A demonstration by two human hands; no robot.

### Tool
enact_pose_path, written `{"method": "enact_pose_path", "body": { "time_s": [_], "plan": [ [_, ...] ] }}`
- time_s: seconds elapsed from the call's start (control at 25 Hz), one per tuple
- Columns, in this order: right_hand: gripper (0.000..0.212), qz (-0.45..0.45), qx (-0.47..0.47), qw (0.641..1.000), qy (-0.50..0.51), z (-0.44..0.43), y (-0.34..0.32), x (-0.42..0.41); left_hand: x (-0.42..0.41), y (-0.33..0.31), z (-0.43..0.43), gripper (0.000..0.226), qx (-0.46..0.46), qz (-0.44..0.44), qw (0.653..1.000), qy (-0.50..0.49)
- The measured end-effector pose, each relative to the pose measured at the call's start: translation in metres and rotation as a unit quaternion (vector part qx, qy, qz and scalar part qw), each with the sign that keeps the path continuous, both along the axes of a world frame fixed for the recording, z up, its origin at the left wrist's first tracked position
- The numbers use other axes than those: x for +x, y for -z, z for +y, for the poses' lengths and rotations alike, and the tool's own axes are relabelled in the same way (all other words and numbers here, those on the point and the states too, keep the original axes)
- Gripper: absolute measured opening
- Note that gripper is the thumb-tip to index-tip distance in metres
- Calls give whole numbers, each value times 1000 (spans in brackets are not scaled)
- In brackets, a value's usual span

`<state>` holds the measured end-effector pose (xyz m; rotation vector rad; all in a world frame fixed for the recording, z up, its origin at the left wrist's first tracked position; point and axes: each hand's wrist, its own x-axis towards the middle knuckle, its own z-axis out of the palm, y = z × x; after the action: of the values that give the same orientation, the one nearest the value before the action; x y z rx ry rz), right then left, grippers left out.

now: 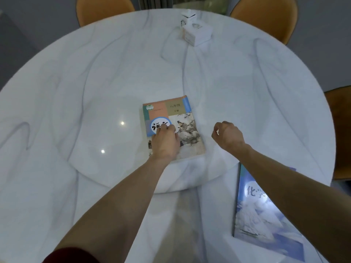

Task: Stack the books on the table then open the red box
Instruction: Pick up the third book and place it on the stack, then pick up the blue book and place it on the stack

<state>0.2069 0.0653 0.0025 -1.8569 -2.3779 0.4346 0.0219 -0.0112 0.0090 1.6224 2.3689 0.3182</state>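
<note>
I am looking down at a large round white marble table (95, 76) with grey veining; its near edge is cut off by the frame. Parts of orange chairs (266, 14) show beyond its far rim, only their backs visible. A raised round turntable (114, 173) of the same marble sits in the table's middle.

At the lower right lies a blue book (266, 224) with a snowy picture. My right forearm crosses its top corner and hides part of its title; I can read the characters "化学".

On the turntable lies a second book (182, 118), cover up, with an ink painting and blocks of peach, green and blue. Small print reads "八年级"; the big title in the blue circle is half covered by my left hand (165, 141), which presses flat on the cover, fingers spread, gripping nothing.

My right hand (228, 136) hovers just beside that book, fingers loosely curled, empty.

At the far side stand two small white boxes (197, 33), touching; their print is too blurred to read. I cannot make out a red box.
</note>
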Motion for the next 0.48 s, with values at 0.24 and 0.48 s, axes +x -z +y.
{"method": "enact_pose_path", "body": {
  "time_s": [0.24, 0.48],
  "plan": [
    [25, -14, 4, 999, 39, -41, -5, 62, 57, -12, -24, 33, -2, 5, 998, 65],
    [25, -57, -17, 994, 86, -92, 17, 141, 125, 2, -51, 30, -23, 1, 989, 143]
  ]
}}
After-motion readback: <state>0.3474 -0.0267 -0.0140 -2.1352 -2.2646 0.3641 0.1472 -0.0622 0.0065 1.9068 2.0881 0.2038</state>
